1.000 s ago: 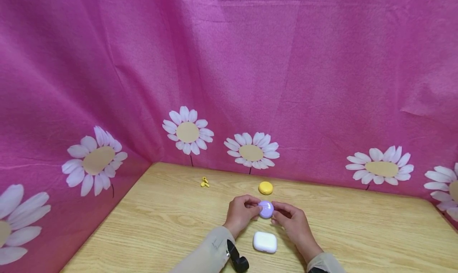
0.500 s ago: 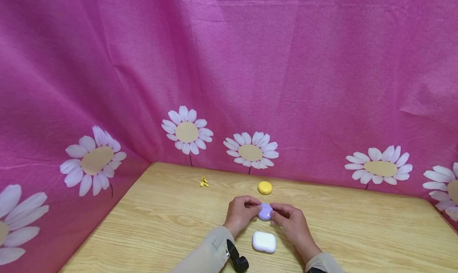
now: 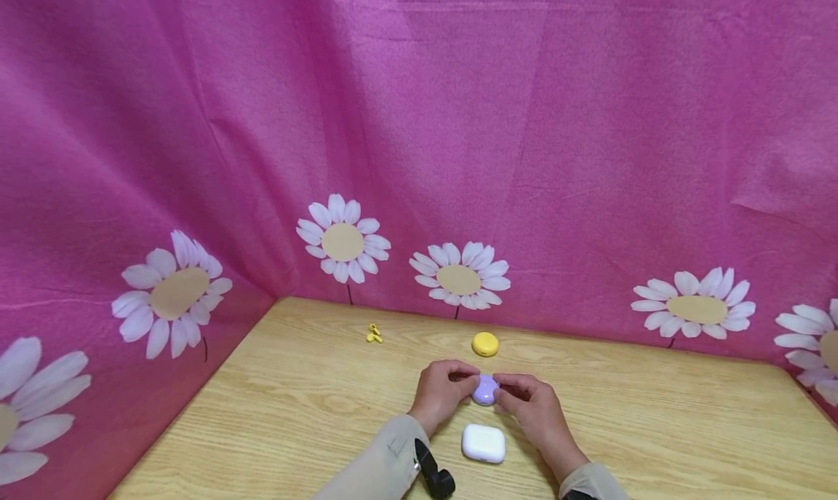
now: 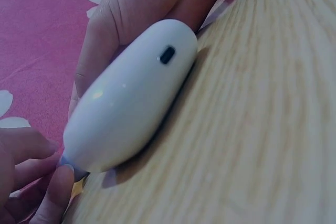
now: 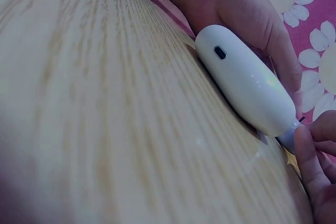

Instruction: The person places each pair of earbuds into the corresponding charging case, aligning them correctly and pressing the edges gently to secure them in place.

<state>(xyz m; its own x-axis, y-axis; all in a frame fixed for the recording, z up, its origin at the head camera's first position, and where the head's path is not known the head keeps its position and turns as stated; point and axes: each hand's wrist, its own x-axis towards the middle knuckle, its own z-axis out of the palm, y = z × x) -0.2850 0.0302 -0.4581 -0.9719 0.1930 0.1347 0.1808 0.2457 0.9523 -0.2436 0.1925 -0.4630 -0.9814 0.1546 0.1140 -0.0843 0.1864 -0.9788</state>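
Note:
A glossy, round purple earbud case (image 3: 485,390) is pinched from both sides by my two hands over the table. My left hand (image 3: 440,392) grips its left edge between thumb and fingers. On the opposite edge, the thumb and fingers of my right hand (image 3: 538,411) hold it in the same way. Just in front of it, nearer to me, lies a white earbud case (image 3: 484,443), which shows a dark charging port (image 4: 167,54) in the left wrist view. In the right wrist view the white case (image 5: 249,82) hides much of the purple one.
Behind the purple case, a round yellow earbud case (image 3: 485,344) lies on the wooden table (image 3: 655,427). Two small yellow earbuds (image 3: 374,334) are at the back left. A pink curtain with daisies (image 3: 556,136) encloses the back and left sides.
The purple case has come slightly toward me and tilted, so its front edge shows more. Both hands keep hold of it and have barely shifted.

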